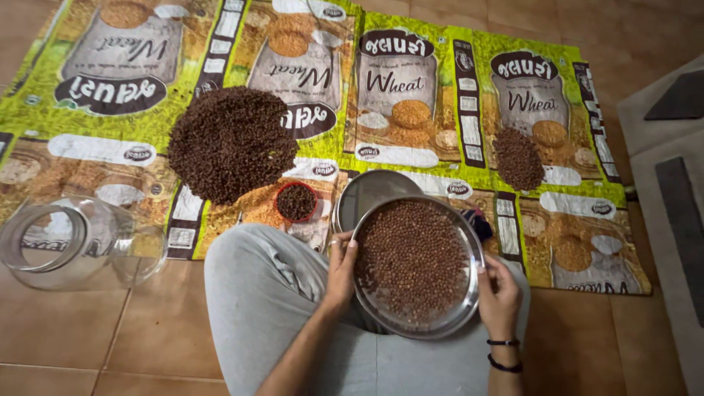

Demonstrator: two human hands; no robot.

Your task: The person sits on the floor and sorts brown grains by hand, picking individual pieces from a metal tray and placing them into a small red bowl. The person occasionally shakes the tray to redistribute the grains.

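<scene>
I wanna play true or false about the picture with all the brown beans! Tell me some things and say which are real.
1. Both hands, left hand and right hand, hold the round steel plate of brown grains. True.
2. The clear jar stands upright. False: it lies on its side on the floor.
3. The small red bowl holds brown grains. True.
4. The big grain pile lies on bare tiles. False: it lies on the printed sacks.

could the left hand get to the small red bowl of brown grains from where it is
Probably yes. The left hand holds the rim of the steel plate on the lap, and the small red bowl sits just ahead of it on the mat with nothing between, though it must let go first.
</scene>
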